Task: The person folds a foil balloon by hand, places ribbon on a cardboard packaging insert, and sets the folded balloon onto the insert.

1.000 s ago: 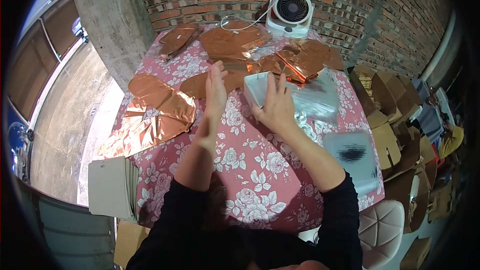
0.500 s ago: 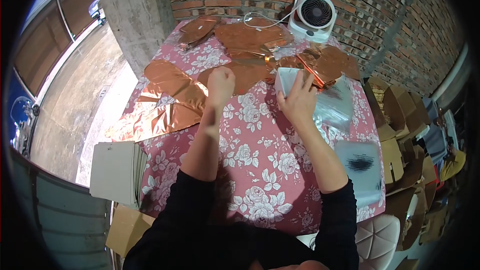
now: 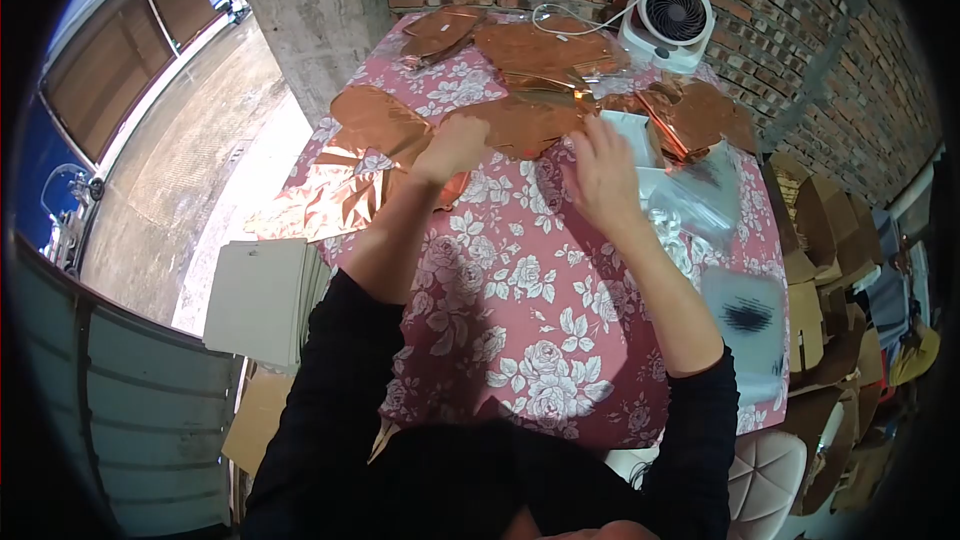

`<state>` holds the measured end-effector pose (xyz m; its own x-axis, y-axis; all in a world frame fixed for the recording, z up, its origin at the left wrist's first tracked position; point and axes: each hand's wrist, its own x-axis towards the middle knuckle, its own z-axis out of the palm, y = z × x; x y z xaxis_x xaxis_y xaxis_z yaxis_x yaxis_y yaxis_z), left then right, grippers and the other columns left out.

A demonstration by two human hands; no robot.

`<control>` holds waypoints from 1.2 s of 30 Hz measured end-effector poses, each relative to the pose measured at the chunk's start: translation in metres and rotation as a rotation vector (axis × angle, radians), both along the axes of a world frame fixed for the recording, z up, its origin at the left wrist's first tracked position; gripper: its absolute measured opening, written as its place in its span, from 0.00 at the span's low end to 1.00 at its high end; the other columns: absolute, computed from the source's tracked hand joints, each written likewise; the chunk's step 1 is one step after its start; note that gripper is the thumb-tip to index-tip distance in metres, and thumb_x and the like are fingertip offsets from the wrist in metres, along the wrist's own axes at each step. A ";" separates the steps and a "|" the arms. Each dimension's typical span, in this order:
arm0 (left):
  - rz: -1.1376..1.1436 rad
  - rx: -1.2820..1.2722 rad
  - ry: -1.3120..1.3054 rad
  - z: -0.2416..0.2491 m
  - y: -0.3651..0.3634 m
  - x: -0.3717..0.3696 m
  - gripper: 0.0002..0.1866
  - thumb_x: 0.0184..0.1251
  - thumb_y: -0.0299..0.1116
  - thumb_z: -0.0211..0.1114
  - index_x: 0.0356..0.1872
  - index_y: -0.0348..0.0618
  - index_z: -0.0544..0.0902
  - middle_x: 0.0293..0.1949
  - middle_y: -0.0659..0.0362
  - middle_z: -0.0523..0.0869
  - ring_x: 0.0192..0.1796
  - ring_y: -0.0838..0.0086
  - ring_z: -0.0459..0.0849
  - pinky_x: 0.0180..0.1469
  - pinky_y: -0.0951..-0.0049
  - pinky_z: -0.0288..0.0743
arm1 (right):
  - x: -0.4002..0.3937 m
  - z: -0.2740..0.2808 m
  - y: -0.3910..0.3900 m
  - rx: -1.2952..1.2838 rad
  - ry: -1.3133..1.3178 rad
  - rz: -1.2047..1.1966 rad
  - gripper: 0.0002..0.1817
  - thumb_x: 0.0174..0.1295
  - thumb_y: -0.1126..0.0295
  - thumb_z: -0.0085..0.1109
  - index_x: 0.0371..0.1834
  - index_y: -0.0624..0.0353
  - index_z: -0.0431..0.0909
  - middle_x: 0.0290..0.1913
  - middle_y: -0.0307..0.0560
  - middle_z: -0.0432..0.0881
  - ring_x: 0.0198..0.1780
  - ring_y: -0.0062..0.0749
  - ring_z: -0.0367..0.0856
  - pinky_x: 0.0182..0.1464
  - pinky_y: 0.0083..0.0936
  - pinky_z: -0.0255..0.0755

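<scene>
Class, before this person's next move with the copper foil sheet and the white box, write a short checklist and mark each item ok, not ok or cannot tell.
1. Left hand on the copper foil sheet: ok.
2. Right hand at the white box: ok.
3. Firm grip on sheet or box: cannot tell.
4. Bare tablecloth in front of hands: ok.
5. Fan clear of both hands: ok.

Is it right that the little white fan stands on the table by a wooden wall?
Not quite. In the head view the white fan does stand at the far end of the table, but the wall behind it is brick, not wood.
</scene>
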<state>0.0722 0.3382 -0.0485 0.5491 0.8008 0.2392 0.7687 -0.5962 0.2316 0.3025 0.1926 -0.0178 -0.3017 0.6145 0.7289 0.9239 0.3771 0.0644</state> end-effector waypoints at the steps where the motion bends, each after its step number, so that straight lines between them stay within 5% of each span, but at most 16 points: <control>1: -0.014 -0.011 0.068 -0.005 -0.003 -0.009 0.15 0.63 0.29 0.55 0.47 0.37 0.84 0.50 0.42 0.84 0.56 0.47 0.80 0.57 0.50 0.73 | -0.002 -0.008 0.006 0.006 0.002 0.002 0.23 0.51 0.68 0.67 0.50 0.65 0.74 0.57 0.60 0.73 0.61 0.54 0.71 0.59 0.44 0.68; 2: -0.027 -0.022 0.135 -0.011 -0.006 -0.017 0.18 0.66 0.30 0.53 0.53 0.34 0.81 0.58 0.41 0.81 0.65 0.45 0.75 0.64 0.45 0.68 | -0.004 -0.025 0.017 -0.016 -0.021 0.056 0.21 0.52 0.69 0.66 0.49 0.64 0.76 0.55 0.58 0.75 0.59 0.52 0.73 0.58 0.43 0.69; 5: -0.037 0.157 0.208 -0.054 0.000 -0.042 0.22 0.71 0.35 0.49 0.63 0.37 0.72 0.69 0.43 0.70 0.71 0.42 0.65 0.69 0.40 0.59 | -0.018 -0.042 0.035 -0.039 -0.030 0.131 0.15 0.54 0.73 0.61 0.46 0.64 0.78 0.51 0.55 0.78 0.56 0.49 0.76 0.56 0.41 0.71; 7: 0.002 0.140 0.234 -0.048 -0.021 -0.045 0.24 0.74 0.38 0.48 0.65 0.34 0.68 0.69 0.40 0.67 0.68 0.40 0.67 0.66 0.40 0.63 | -0.030 -0.047 0.043 -0.176 -0.032 0.163 0.15 0.56 0.73 0.56 0.47 0.64 0.78 0.50 0.56 0.79 0.57 0.50 0.76 0.57 0.42 0.72; 11: 0.064 0.356 0.214 -0.046 -0.050 -0.051 0.26 0.75 0.42 0.47 0.60 0.28 0.72 0.64 0.34 0.71 0.64 0.39 0.71 0.59 0.38 0.70 | -0.055 -0.063 0.070 -0.146 -0.024 0.198 0.15 0.56 0.74 0.56 0.47 0.65 0.77 0.50 0.55 0.79 0.56 0.50 0.76 0.57 0.41 0.72; 13: 0.088 0.211 0.267 -0.034 -0.061 -0.053 0.27 0.70 0.42 0.57 0.62 0.31 0.71 0.62 0.40 0.73 0.66 0.43 0.70 0.62 0.42 0.69 | -0.065 -0.066 0.087 -0.185 -0.178 0.165 0.16 0.56 0.71 0.58 0.48 0.66 0.78 0.49 0.52 0.80 0.53 0.47 0.78 0.55 0.37 0.73; 15: 0.091 0.343 0.221 -0.043 -0.055 -0.057 0.24 0.69 0.44 0.59 0.55 0.31 0.75 0.60 0.42 0.76 0.62 0.46 0.74 0.56 0.46 0.73 | -0.077 -0.058 0.097 -0.193 -0.272 0.121 0.14 0.56 0.71 0.59 0.45 0.65 0.80 0.45 0.50 0.82 0.51 0.44 0.80 0.53 0.35 0.75; 18: 0.072 0.264 0.237 -0.039 -0.033 -0.058 0.22 0.69 0.42 0.58 0.53 0.31 0.77 0.52 0.42 0.81 0.54 0.48 0.81 0.51 0.49 0.76 | -0.085 -0.052 0.113 -0.217 -0.431 0.060 0.11 0.55 0.69 0.60 0.38 0.63 0.83 0.38 0.46 0.85 0.46 0.39 0.82 0.49 0.32 0.76; 21: -0.135 -0.071 0.437 -0.016 0.008 -0.058 0.23 0.68 0.41 0.54 0.50 0.29 0.80 0.41 0.37 0.85 0.47 0.45 0.85 0.46 0.42 0.78 | -0.092 -0.055 0.123 -0.241 -0.477 0.030 0.07 0.55 0.69 0.60 0.31 0.59 0.85 0.33 0.44 0.86 0.42 0.37 0.83 0.46 0.31 0.78; 24: -0.018 -0.005 0.079 -0.006 0.016 -0.057 0.19 0.70 0.38 0.53 0.47 0.28 0.80 0.33 0.39 0.85 0.38 0.46 0.88 0.39 0.45 0.82 | -0.092 -0.065 0.127 -0.196 -0.386 -0.041 0.06 0.54 0.69 0.61 0.28 0.59 0.85 0.32 0.44 0.86 0.40 0.37 0.83 0.45 0.31 0.78; 26: 0.314 -0.841 -1.188 -0.009 0.014 -0.048 0.16 0.74 0.34 0.49 0.47 0.29 0.76 0.40 0.38 0.86 0.37 0.47 0.88 0.36 0.49 0.84 | -0.090 -0.073 0.132 -0.145 -0.312 -0.092 0.06 0.54 0.69 0.62 0.29 0.59 0.85 0.31 0.45 0.85 0.39 0.38 0.83 0.45 0.32 0.78; 29: 0.416 -0.829 -1.413 -0.024 0.017 -0.023 0.18 0.78 0.38 0.47 0.48 0.28 0.73 0.40 0.34 0.84 0.37 0.46 0.88 0.36 0.54 0.88 | -0.080 -0.085 0.144 -0.144 0.055 -0.128 0.06 0.55 0.70 0.63 0.29 0.62 0.84 0.31 0.50 0.83 0.38 0.44 0.83 0.43 0.37 0.77; 31: 0.381 -0.847 -1.472 -0.039 0.021 -0.014 0.20 0.78 0.40 0.47 0.50 0.26 0.71 0.40 0.33 0.84 0.37 0.45 0.88 0.37 0.55 0.88 | -0.069 -0.097 0.151 -0.185 0.529 -0.084 0.08 0.57 0.69 0.64 0.28 0.64 0.83 0.33 0.54 0.81 0.38 0.51 0.81 0.41 0.42 0.75; 36: 0.376 -0.818 -1.616 -0.030 0.010 0.001 0.25 0.78 0.44 0.50 0.52 0.22 0.70 0.40 0.32 0.83 0.36 0.46 0.89 0.34 0.57 0.89 | -0.062 -0.093 0.149 -0.356 0.711 0.037 0.10 0.54 0.68 0.69 0.27 0.63 0.81 0.35 0.55 0.80 0.39 0.53 0.82 0.42 0.43 0.74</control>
<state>0.0729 0.3481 -0.0789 -0.0040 0.9842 -0.1769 -0.4181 0.1590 0.8944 0.2408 0.3421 -0.1112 0.1368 0.8455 0.5161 0.6849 0.2957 -0.6660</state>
